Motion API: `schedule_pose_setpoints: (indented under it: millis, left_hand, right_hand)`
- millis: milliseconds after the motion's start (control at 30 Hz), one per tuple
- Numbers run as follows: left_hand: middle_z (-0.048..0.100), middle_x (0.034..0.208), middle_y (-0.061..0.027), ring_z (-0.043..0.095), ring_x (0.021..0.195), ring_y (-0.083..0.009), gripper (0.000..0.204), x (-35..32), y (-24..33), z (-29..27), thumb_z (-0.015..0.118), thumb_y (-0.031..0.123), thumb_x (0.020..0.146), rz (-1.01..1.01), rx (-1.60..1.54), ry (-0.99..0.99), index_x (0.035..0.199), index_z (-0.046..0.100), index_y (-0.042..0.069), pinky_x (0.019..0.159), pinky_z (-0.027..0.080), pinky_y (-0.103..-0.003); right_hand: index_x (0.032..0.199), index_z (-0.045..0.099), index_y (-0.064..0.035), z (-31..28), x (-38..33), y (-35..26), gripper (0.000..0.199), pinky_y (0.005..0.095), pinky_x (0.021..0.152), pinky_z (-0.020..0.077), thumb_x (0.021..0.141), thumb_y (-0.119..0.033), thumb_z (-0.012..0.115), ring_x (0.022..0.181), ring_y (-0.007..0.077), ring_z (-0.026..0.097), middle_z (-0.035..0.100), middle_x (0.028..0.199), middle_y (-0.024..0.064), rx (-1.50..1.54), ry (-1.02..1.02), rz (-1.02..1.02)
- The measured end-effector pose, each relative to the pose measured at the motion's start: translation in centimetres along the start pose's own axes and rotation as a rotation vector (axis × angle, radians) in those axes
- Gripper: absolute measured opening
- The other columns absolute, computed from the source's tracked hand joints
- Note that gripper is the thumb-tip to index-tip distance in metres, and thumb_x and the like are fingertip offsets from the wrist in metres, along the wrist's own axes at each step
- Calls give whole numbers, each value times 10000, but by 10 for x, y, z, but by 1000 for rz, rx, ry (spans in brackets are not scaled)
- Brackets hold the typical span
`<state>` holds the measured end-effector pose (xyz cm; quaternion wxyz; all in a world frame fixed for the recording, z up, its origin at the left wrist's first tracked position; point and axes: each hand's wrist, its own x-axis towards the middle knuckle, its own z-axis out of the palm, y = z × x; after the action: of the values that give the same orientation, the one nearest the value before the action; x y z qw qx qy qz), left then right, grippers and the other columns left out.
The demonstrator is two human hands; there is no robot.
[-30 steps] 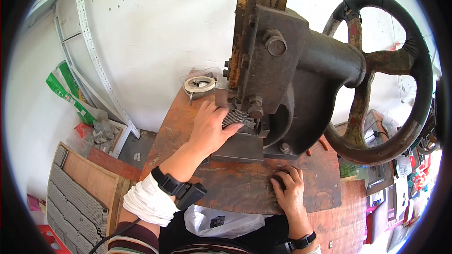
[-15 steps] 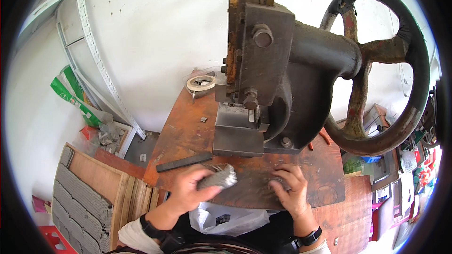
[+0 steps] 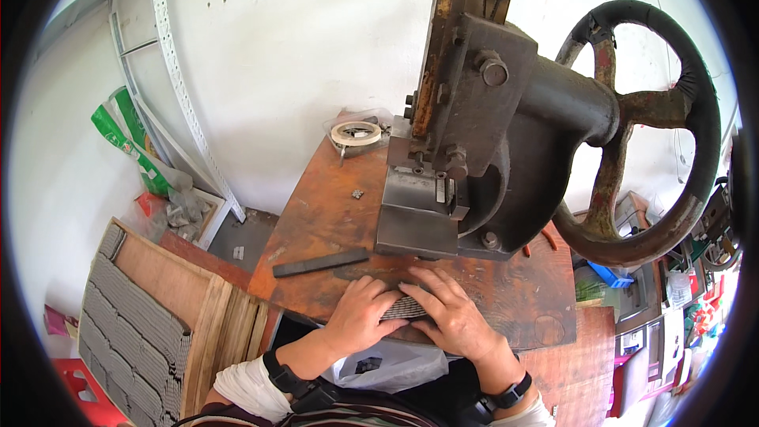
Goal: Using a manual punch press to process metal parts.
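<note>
A bundle of thin grey pieces [image 3: 405, 307], ribbed by its stacked edges, lies between my hands above the front edge of the wooden table [image 3: 304, 205]. My left hand [image 3: 360, 316] grips the bundle's left end. With bent fingers, my right hand [image 3: 457, 320] closes over its right end. Parts of the bundle are hidden by my fingers. Just beyond my left hand, a dark flat bar [image 3: 320, 262] rests on the wood. Behind my hands stands a heavy hand press [image 3: 494, 111] with a metal block [image 3: 417, 229] under its ram and a large spoked handwheel [image 3: 700, 142].
Rows of similar grey pieces [image 3: 130, 332] fill a wooden tray at the left. A white plastic bag [image 3: 395, 368] hangs open below the table edge. A tape roll [image 3: 356, 134] lies at the far corner; orange-handled pliers [image 3: 549, 238] lie right of the press.
My right hand has moved left and closed on the bundle, which only my left hand held before. My left hand has shifted right with the bundle. The view has tilted slightly.
</note>
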<state>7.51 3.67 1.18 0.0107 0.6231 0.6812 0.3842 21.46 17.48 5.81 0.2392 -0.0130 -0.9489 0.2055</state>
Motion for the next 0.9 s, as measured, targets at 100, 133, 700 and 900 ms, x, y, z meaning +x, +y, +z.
schedule_pose_setpoints:
  millis: [100, 133, 700, 900]
  left_hand:
    - [549, 906, -77, 510, 890, -270, 397, 3, -2, -4, 756, 268, 690, 21, 82, -27, 992, 633, 42, 775, 405, -385]
    - [551, 904, -78, 510, 890, -272, 400, 2, -2, -3, 758, 266, 688, 11, 60, -12, 994, 630, 41, 778, 401, -385]
    - [608, 904, -105, 551, 903, -298, 406, -2, -8, 1, 777, 156, 636, -25, -78, 89, 983, 612, 23, 791, 445, -400]
    - [608, 918, -100, 547, 906, -299, 395, -1, -8, 3, 779, 142, 630, -34, -97, 79, 976, 619, 37, 800, 440, -405]
  right_hand:
    - [1074, 638, -58, 0, 8, 11, 513, 432, 909, 440, 597, -166, 792, 1023, 328, 541, 612, 1066, 119, -26, -49, -94]
    - [1069, 640, -62, -2, 8, 17, 526, 434, 913, 432, 585, -196, 798, 1025, 329, 539, 609, 1078, 119, -58, -89, -115]
    - [1192, 615, -265, 19, -20, -14, 429, 507, 907, 382, 769, -194, 612, 1206, 339, 406, 460, 1335, 71, -516, -75, 14]
    - [1148, 634, -143, 13, -32, -9, 517, 498, 941, 372, 658, -251, 756, 1179, 369, 451, 519, 1259, 107, -527, 86, 229]
